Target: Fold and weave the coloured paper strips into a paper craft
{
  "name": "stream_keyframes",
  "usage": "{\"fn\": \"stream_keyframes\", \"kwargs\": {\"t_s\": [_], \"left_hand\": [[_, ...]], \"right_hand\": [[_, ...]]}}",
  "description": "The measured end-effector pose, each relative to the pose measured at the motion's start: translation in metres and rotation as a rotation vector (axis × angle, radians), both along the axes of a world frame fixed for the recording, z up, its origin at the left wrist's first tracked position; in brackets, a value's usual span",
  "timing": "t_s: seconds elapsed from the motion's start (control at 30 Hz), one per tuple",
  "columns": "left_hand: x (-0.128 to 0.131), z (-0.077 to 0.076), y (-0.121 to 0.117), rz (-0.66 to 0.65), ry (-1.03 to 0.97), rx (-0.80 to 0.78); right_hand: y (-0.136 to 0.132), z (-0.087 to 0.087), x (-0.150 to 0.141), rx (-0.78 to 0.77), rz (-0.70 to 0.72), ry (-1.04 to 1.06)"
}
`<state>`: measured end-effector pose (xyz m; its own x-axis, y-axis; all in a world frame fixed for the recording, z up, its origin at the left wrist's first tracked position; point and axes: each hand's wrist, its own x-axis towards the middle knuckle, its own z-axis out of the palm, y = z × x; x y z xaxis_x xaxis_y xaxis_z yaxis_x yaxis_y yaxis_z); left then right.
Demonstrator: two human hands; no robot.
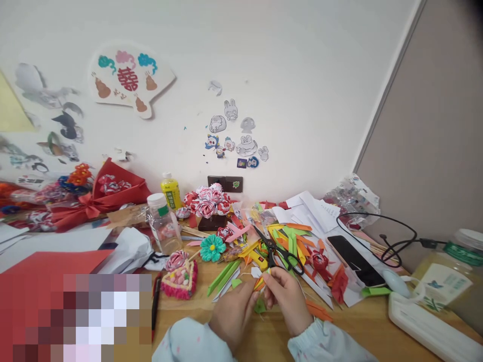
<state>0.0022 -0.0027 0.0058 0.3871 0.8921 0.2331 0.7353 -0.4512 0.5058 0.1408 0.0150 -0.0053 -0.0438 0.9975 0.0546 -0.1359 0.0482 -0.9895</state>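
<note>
Both my hands meet low in the middle of the view, over the wooden table. My left hand (233, 307) pinches a small orange-and-yellow folded paper piece (260, 284) at its left side. Fingers of my right hand (286, 297) close on the same piece from the right, with the fingertips partly hiding it. Just beyond my right hand lie black-handled scissors (281, 254). A yellow utility knife (258, 259) rests left of them. Green folded paper strips (225, 276) lie beyond my left hand, and an orange strip (319, 310) is beside my right wrist.
A heap of coloured paper strips (292, 239) spreads behind my hands. At right are a phone (354, 260), a white power strip (430, 327) and a large bottle (449, 281). Leftward stand a clear jar (164, 226), a turquoise flower (212, 248) and a pink-edged triangular box (181, 281).
</note>
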Motion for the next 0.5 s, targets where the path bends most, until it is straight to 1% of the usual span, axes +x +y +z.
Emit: {"fn": "stream_keyframes", "kwargs": {"t_s": [0.1, 0.17, 0.23, 0.4, 0.43, 0.5], "left_hand": [[0.004, -0.004, 0.000, -0.051, -0.253, -0.070], [0.006, -0.006, 0.000, -0.067, -0.382, -0.103], [0.006, -0.007, 0.001, -0.062, -0.443, -0.142], [0.006, -0.009, 0.000, 0.010, -0.435, -0.187], [0.006, -0.010, 0.000, 0.001, -0.469, -0.214], [0.009, -0.012, -0.001, -0.023, -0.593, -0.321]], "right_hand": [[-0.002, 0.002, -0.003, -0.038, 0.015, 0.102], [-0.002, 0.003, -0.004, -0.037, 0.039, 0.106], [-0.002, 0.004, -0.005, -0.024, 0.059, 0.063], [-0.002, 0.004, -0.007, -0.005, 0.046, -0.030], [-0.002, 0.004, -0.007, 0.000, 0.043, -0.040], [-0.002, 0.002, -0.006, 0.019, 0.037, -0.070]]}}
